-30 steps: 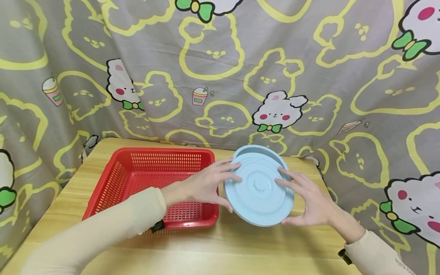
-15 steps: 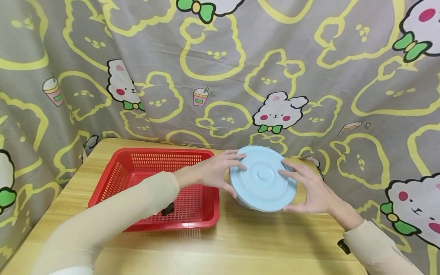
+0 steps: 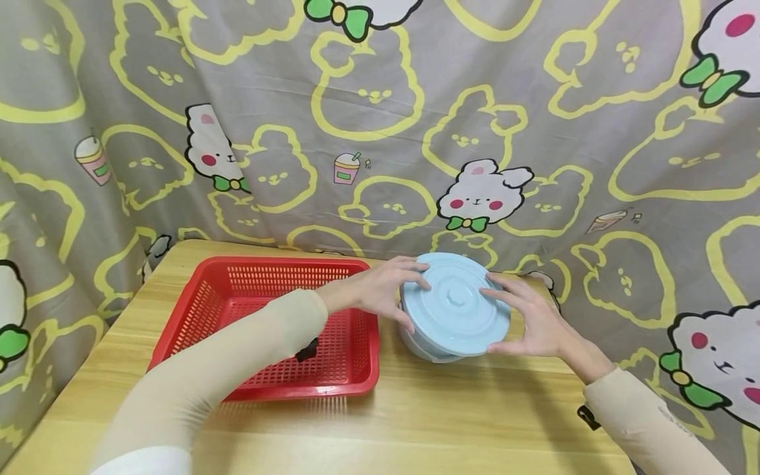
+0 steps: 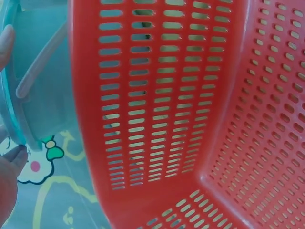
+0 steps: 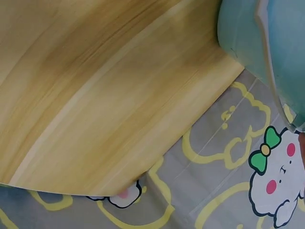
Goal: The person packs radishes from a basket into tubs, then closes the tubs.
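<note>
A light blue round lid (image 3: 456,305) lies over the top of a light blue bucket (image 3: 423,346) on the wooden table, covering its opening in the head view. My left hand (image 3: 388,287) grips the lid's left edge, fingertips on top and thumb lower at the side. On the opposite edge, my right hand (image 3: 531,323) holds the lid with fingers on top and thumb at the near rim. A pale carrying handle (image 4: 40,62) hangs along the bucket's side in the left wrist view. Whether the lid is pressed fully down cannot be told.
Left of the bucket stands a red perforated plastic basket (image 3: 375,356), close beside it, with my left forearm reaching over it. Bare wooden table (image 3: 415,422) lies in front. A grey patterned curtain (image 3: 380,218) hangs behind the table's back edge.
The lid has tipped back from a steep tilt to a flatter lie, covering the bucket's opening that showed behind it. Both hands moved with it, the left one rightward and slightly away.
</note>
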`<state>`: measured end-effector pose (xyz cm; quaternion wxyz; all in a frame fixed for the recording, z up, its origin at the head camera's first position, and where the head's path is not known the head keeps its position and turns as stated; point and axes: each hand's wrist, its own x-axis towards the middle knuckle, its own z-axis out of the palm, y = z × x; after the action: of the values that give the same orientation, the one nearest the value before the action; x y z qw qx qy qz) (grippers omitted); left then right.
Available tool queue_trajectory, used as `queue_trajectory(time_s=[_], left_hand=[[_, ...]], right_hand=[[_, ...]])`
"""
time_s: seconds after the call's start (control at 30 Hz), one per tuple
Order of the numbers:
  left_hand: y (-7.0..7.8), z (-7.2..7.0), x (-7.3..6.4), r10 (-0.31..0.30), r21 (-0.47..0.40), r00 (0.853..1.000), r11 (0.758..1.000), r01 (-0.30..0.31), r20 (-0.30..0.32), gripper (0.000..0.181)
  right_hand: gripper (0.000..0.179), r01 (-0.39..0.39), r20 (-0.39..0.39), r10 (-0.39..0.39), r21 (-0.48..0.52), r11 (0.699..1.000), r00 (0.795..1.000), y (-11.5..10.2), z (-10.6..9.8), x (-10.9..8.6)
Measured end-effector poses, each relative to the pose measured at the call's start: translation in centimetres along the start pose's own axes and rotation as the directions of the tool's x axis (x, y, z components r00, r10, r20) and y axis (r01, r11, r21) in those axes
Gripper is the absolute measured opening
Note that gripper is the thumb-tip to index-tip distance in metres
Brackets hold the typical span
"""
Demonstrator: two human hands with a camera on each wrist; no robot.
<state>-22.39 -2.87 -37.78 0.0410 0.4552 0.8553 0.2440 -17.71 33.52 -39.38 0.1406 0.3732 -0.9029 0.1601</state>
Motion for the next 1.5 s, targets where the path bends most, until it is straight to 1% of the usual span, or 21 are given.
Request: queue_trajectory(time_s=[0.13, 0.37, 0.63, 0.83, 0.97, 1.07, 1.17, 1.23, 1.37, 1.43, 1.5], left_hand=[[-0.4, 0.2, 0.2, -0.012, -0.014, 1.000, 1.000, 0.012, 0.001, 0.079], [-1.3, 0.4, 0.4, -0.056, -0.047, 0.998, 0.997, 0.056, 0.003, 0.078], [-1.8, 0.8, 0.6, -0.072, -0.058, 0.997, 0.996, 0.073, 0.023, 0.079], [-2.0, 0.9, 0.8, -0.067, -0.061, 0.998, 0.996, 0.068, 0.018, 0.079], [-1.9, 0.9, 0.7, -0.085, -0.057, 0.996, 0.995, 0.087, 0.030, 0.083], [-1.6, 0.7, 0.3, -0.095, -0.042, 0.995, 0.994, 0.096, 0.038, 0.090], [-1.3, 0.3, -0.4, -0.098, -0.023, 0.995, 0.995, 0.099, 0.030, 0.096], [-1.0, -0.1, -0.9, -0.097, -0.013, 0.995, 0.995, 0.097, 0.007, 0.096], [-0.6, -1.0, -2.2, -0.112, -0.004, 0.993, 0.994, 0.112, -0.037, 0.093], [-0.3, -1.4, -2.9, -0.116, 0.008, 0.992, 0.993, 0.116, -0.043, 0.093], [0.0, -1.9, -3.8, -0.127, 0.024, 0.991, 0.992, 0.128, -0.035, 0.096]], right_hand=[[0.099, -0.026, 0.012, 0.026, 0.019, 0.999, 1.000, 0.1, 0.1, 0.1], [0.094, -0.061, 0.026, 0.060, 0.020, 0.998, 0.998, 0.4, 0.2, 0.4], [0.091, -0.089, 0.054, 0.088, 0.022, 0.996, 0.995, 0.9, 0.8, 0.2], [0.092, -0.090, 0.055, 0.088, 0.030, 0.996, 0.995, 0.9, 0.8, -0.1], [0.093, -0.079, 0.054, 0.078, 0.025, 0.997, 0.996, 0.9, 0.9, -0.1], [0.094, -0.078, 0.052, 0.077, 0.021, 0.997, 0.996, 0.8, 1.0, -0.2], [0.092, -0.069, 0.036, 0.069, 0.007, 0.998, 0.997, 0.7, 0.9, -0.1], [0.091, -0.056, 0.014, 0.056, -0.007, 0.998, 0.998, 0.6, 0.7, 0.1], [0.088, -0.038, -0.031, 0.037, -0.041, 0.998, 0.999, 0.1, 0.4, 0.5], [0.086, -0.047, -0.041, 0.045, -0.052, 0.998, 0.998, -0.4, 0.3, 0.7], [0.085, -0.070, -0.042, 0.068, -0.048, 0.996, 0.997, -1.1, 0.1, 0.9]])
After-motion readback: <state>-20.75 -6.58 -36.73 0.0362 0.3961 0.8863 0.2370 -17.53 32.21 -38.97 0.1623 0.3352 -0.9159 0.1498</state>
